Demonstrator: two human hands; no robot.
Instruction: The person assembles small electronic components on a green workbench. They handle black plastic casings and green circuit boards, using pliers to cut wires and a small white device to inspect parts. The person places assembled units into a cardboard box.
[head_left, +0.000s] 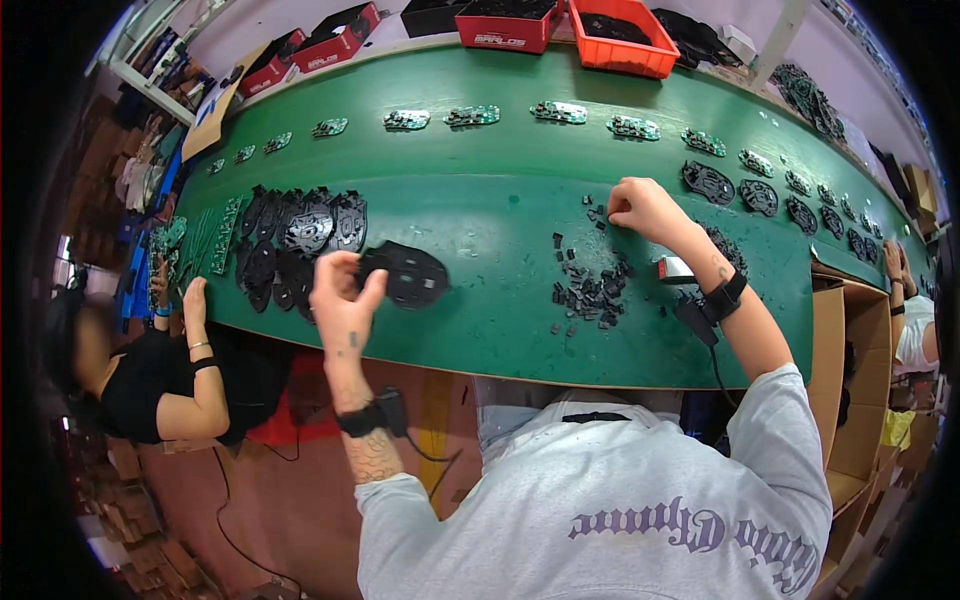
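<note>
My left hand (342,300) grips the edge of a black plastic mouse-shaped base (408,277), thumb and fingers at its left side, and the base is slightly blurred. To its left lies a pile of similar black bases (262,270), one with a pale, shiny face (308,229). My right hand (645,212) is closed, fingertips down at the top of a scatter of small black plastic pieces (592,297). Whatever those fingers pinch is hidden or too small to name. A white-and-red object (674,268) lies beside my right forearm. Black bands with cords circle both wrists.
A row of green circuit boards (558,112) runs along the far side of the green table (480,230). More black bases (757,197) sit at the right. Red boxes (505,30) and an orange bin (622,38) stand behind. Co-workers' hands (195,305) show at both sides.
</note>
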